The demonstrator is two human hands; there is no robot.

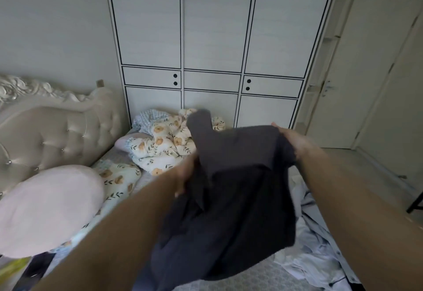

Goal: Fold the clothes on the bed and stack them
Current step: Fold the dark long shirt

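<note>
Dark grey garment (231, 190) is up in the air over the bed (251, 274), bunched between both hands. Left hand (186, 176) grips one side, right hand (290, 140) pinches the top edge, fingers curled into cloth. Looks soft, light and floppy; I'd grab it by the shoulders. Pale blue shirt (313, 251) lies crumpled underneath.

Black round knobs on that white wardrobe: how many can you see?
4. Two black round knobs sit one above the other on the left drawer front; two more on the right drawer front. The held dark grey garment may hide others lower down.
</note>
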